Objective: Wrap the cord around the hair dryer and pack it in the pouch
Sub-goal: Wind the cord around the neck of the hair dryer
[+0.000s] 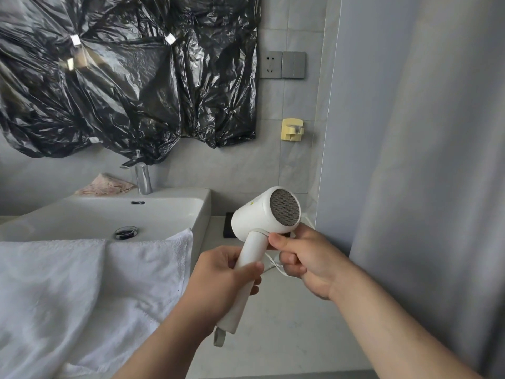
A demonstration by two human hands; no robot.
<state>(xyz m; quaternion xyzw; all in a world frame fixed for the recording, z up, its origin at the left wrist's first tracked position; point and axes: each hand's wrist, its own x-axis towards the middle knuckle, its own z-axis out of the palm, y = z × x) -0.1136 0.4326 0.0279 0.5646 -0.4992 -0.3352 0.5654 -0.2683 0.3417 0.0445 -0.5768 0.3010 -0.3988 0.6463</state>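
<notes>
Hair dryer (266,212) is held at lower centre. The left hand (220,277) curls round its handle and the right hand (306,258) pinches the cord (273,265) at the neck. Wrapping looks barely begun, and packing remains.

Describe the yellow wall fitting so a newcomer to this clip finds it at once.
Start at the black plastic sheet covering the wall above the sink. Just right of its lower right corner, below the grey socket and switch plates, sits the yellow holder. It is the only yellow thing on the grey tiles.
</notes>
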